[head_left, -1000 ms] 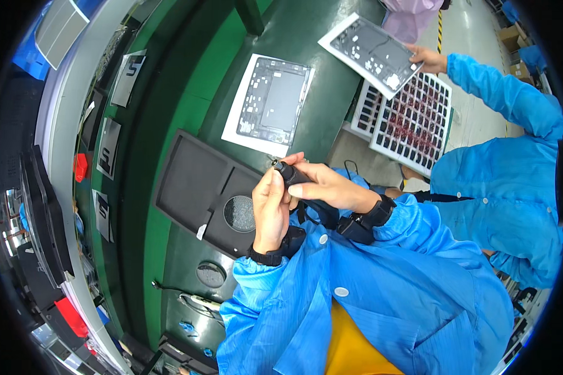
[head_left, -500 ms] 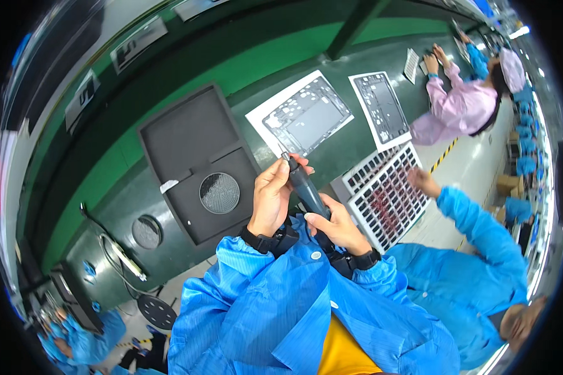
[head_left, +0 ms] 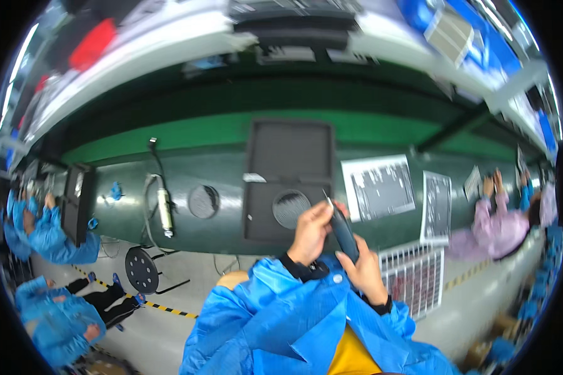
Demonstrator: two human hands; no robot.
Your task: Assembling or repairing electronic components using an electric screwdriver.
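Observation:
In front of my chest, both hands hold a dark, slim electric screwdriver (head_left: 343, 236), tilted with its thin metal tip up and to the left. My left hand (head_left: 311, 232) is closed near the tip end, its fingers pinching there. Lower down, my right hand (head_left: 366, 273) wraps the thick end of the body, thumb along the side. Just left of the tip lies a black foam tray (head_left: 289, 150) with a round dish (head_left: 291, 209) of small dark pieces, which I cannot make out. A printed sheet (head_left: 381, 187) showing a device layout lies right of the tool.
A second round dish (head_left: 204, 201) and a pale corded tool (head_left: 164, 211) lie left on the green bench (head_left: 222, 240). At right are another printed sheet (head_left: 436, 203) and a white gridded tray (head_left: 411, 275). A black stool (head_left: 142, 270) stands below. Co-workers sit at both sides.
My view has swung left and levelled, so the bench now runs across it. The co-worker's hand over the gridded tray has left view. Both hands still hold the screwdriver.

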